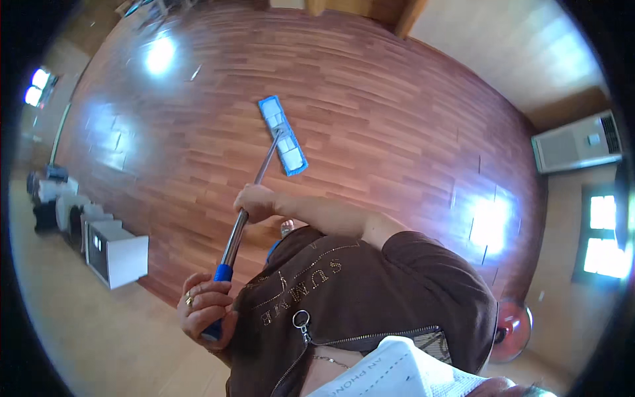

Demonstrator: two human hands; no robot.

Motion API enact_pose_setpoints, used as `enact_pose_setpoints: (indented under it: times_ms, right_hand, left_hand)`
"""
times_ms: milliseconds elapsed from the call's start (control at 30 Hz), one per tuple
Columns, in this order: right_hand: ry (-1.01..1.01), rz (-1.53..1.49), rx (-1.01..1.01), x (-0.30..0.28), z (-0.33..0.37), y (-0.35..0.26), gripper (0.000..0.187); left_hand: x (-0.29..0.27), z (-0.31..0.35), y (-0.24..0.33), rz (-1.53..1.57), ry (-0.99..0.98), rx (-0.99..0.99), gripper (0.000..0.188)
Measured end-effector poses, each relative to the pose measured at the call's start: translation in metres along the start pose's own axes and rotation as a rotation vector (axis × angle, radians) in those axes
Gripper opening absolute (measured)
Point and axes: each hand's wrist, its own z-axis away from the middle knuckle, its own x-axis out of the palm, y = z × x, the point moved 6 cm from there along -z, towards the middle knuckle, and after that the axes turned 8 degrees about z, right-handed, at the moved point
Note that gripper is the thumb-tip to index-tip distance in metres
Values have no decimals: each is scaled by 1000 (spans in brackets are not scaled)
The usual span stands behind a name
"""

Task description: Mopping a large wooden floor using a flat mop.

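A: Where does the flat mop head [284, 138] lie from the hands?

B: Ahead of both and a little to the right, down on the wood-plank floor [377, 132], with its blue-edged pad spread out. It looks flat there, though its underside is hidden.

A: And its long axis?

B: Slanted: the far end points ahead and leftward, the near end back and rightward. The metal shaft [235, 241] leans the other way, running from the middle of the head back and leftward to the person.

A: Which hand is nearer to it?

B: The right hand [256, 202]. That arm reaches across the front of the body, and the fingers are wrapped around the shaft partway down.

A: What of the left hand [207, 309]?

B: It is at the top end, fingers curled firmly around the blue grip [223, 272], a ring on one of them. Both hands are gripping.
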Motion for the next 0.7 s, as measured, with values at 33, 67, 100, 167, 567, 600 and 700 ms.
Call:
enact_pose_setpoints:
  times_ms: [33,67,100,167,567,600,700]
  right_hand:
    - [-14,26,69,-7,12,18,8]
    - [-27,53,138,-15,25,36,10]
    - [-39,78,207,-24,39,54,12]
    - [113,40,264,-43,81,85,13]
    - [431,119,838,-75,377,208,24]
    - [490,148,867,-76,404,210,25]
    - [659,247,889,-80,470,196,22]
  left_hand:
    - [12,-9,-9,47,-64,-13,22]
    - [24,-20,-17,65,-129,-7,22]
    - [37,-28,-27,110,-160,17,22]
    - [68,-41,-42,160,-194,62,22]
    - [284,-85,-87,408,-918,30,25]
    - [305,-85,-85,444,-984,42,25]
    - [351,-82,-78,562,-1117,55,23]
